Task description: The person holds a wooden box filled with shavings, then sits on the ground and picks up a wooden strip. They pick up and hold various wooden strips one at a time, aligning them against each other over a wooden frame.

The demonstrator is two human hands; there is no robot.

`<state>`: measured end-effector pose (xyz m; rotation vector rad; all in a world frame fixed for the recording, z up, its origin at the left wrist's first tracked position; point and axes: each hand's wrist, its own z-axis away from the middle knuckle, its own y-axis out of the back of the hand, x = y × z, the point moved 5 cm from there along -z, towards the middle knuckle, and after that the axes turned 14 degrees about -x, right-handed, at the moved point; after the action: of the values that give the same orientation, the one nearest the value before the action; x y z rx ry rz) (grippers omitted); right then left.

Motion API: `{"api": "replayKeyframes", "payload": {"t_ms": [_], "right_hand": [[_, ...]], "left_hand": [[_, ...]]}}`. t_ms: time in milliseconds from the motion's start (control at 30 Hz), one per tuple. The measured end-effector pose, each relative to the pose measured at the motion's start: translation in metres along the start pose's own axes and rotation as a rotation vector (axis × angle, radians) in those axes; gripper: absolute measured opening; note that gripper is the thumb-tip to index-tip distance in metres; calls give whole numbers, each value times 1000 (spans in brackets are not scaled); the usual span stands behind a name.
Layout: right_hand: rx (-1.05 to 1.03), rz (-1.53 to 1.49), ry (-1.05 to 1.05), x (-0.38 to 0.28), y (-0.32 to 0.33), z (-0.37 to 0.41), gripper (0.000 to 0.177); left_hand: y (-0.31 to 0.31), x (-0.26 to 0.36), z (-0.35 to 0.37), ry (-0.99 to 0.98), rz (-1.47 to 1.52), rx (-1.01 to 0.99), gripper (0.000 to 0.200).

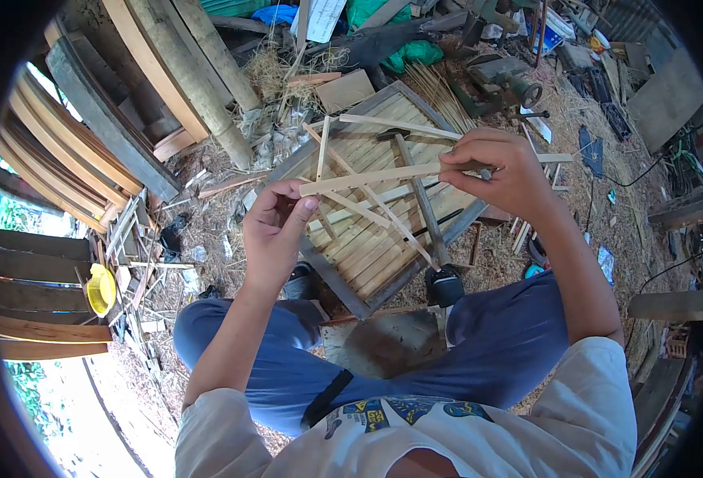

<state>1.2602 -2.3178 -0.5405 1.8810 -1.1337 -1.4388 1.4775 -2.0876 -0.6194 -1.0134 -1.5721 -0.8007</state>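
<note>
A pale, narrow wooden strip (375,178) stretches between my two hands, with other thin sticks crossing at or just below it. My left hand (276,227) pinches the strip's left end between thumb and fingers. Farther along, my right hand (491,169) grips the same strip with bent fingers; a small greyish thing shows at its fingertips, too small to make out. Beneath both hands lies a slatted wooden panel (359,267) with a darker frame. What looks like a hammer (421,191) rests on the panel, its dark head at the far end. Loose thin sticks (359,209) lie across it.
Long planks (160,72) lean at the upper left. A yellow bowl (101,289) is at the left. Scrap wood and shavings cover the ground. A metal vise-like tool (518,92) stands at the upper right. My sandalled foot (444,287) is against the panel's near edge.
</note>
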Motion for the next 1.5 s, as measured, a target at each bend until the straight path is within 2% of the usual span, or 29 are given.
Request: {"api": "replayKeyframes", "payload": {"t_ms": [867,1167,1500], "right_hand": [[2,-10,-10,0,1,1,21],[-19,-25,-31,0,1,2,15],[-8,-14,-41,1,2,1,19]], "left_hand": [[-2,2,0,-25,-24,0,17],[-2,2,0,-10,-28,7,16],[0,0,0,-3,-24,18,17]]}}
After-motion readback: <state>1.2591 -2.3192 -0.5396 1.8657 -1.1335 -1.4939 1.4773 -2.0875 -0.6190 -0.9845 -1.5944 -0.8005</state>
